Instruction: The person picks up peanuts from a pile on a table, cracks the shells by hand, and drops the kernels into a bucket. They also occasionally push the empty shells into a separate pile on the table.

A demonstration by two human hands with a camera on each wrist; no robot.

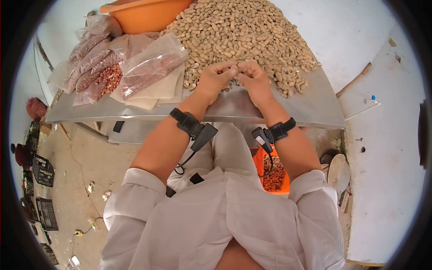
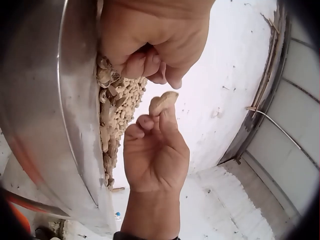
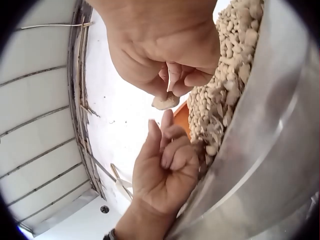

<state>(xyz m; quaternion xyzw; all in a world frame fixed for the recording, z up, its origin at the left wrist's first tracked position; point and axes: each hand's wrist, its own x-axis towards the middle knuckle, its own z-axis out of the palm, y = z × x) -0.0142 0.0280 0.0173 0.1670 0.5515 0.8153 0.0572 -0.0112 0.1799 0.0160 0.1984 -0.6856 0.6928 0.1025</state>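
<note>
My right hand (image 1: 257, 85) pinches a single unshelled peanut (image 2: 162, 102) between thumb and index finger, the other fingers curled in. Facing it, at the near edge of the peanut pile (image 1: 243, 33), is my left hand (image 1: 211, 83). In the right wrist view the left hand (image 3: 167, 172) shows thumb and index finger raised just below the peanut (image 3: 166, 102), its remaining fingers folded toward the palm. I cannot tell whether those folded fingers hold anything. Cracked shells (image 2: 106, 77) lie on the metal table (image 1: 135, 113) beneath both hands.
Clear bags of shelled peanuts (image 1: 96, 58) lie to the left, one on pale flat sheets (image 1: 166, 87). An orange basin (image 1: 146, 15) stands behind them. Below the table, by my right leg, is an orange container (image 1: 258, 164) of reddish-brown bits. Black crates (image 1: 46, 213) line the floor at far left.
</note>
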